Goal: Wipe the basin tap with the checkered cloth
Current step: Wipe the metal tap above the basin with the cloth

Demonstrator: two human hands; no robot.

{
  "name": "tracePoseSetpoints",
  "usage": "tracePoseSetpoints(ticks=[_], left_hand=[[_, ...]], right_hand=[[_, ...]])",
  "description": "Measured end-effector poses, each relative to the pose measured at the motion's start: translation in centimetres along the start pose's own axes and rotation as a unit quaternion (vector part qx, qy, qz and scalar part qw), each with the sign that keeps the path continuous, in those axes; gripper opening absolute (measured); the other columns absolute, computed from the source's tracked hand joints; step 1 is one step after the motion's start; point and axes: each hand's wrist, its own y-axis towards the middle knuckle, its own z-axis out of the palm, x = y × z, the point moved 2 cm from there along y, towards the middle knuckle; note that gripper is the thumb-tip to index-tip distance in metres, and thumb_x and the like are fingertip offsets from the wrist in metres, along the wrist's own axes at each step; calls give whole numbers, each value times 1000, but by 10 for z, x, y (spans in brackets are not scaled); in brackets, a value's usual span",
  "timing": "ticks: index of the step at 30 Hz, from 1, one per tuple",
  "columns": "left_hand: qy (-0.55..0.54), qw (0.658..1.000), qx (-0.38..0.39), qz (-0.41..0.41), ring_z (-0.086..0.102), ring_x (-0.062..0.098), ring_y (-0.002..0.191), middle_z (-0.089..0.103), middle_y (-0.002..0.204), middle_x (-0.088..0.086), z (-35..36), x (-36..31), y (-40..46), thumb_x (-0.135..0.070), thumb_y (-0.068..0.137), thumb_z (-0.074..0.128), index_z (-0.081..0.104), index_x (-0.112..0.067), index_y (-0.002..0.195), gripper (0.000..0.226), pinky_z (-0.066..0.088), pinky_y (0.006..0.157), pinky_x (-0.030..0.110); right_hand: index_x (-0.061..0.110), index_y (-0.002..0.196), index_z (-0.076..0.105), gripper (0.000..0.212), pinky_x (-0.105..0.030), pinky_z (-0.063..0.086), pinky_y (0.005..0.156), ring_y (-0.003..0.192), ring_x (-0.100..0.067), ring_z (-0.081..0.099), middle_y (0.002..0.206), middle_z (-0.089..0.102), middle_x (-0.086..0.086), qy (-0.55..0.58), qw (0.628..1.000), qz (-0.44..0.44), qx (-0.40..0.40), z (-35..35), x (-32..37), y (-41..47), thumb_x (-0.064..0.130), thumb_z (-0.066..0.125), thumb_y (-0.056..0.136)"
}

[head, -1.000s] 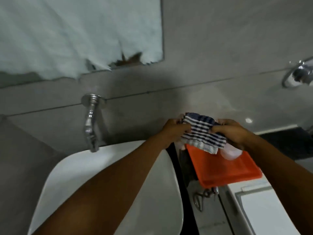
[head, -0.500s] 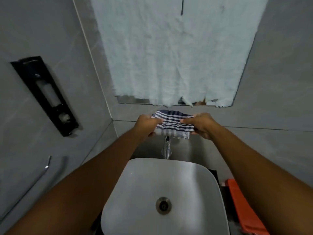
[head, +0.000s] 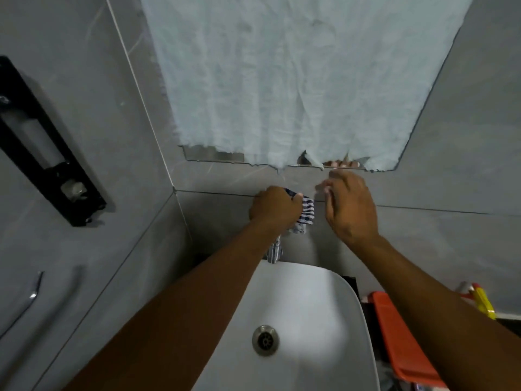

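Since the earlier frame the right hand (head: 351,206) has let go and now hangs open at 3 o'clock of the cloth (head: 306,211). Near to far: basin (head: 310,306), then tap (head: 275,249), its top wrapped by the cloth, clamped in the left hand (head: 273,207). Wiping appears barely begun; the spout remains.

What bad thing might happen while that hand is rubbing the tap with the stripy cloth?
Only the left hand grips the blue-and-white checkered cloth, so it might slip into the white ceramic basin. The loose end hangs over the chrome wall tap, so parts may stay unwiped. The open right hand could bump the paper-covered mirror.
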Motion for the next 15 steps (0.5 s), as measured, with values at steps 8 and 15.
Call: tracePoseSetpoints(ticks=[8, 15], left_hand=[[-446, 820, 273, -233, 69, 25, 65, 72, 74, 12, 12, 28, 32, -26, 91, 67, 68, -4, 83, 24, 61, 69, 41], [-26, 956, 271, -113, 58, 20, 56, 62, 71, 10, 27, 26, 36, -27, 98, 52, 61, -1, 80, 32, 49, 37, 21]], right_hand=[[6, 155, 11, 71, -50, -1, 123, 151, -32, -9, 164, -7, -13, -210, 961, -172, 52, 56, -65, -18, 35, 45, 100], [9, 155, 4, 81, -49, -10, 120, 149, -28, -22, 162, -24, -9, -223, 958, -178, -36, 83, -73, -14, 47, 45, 95]])
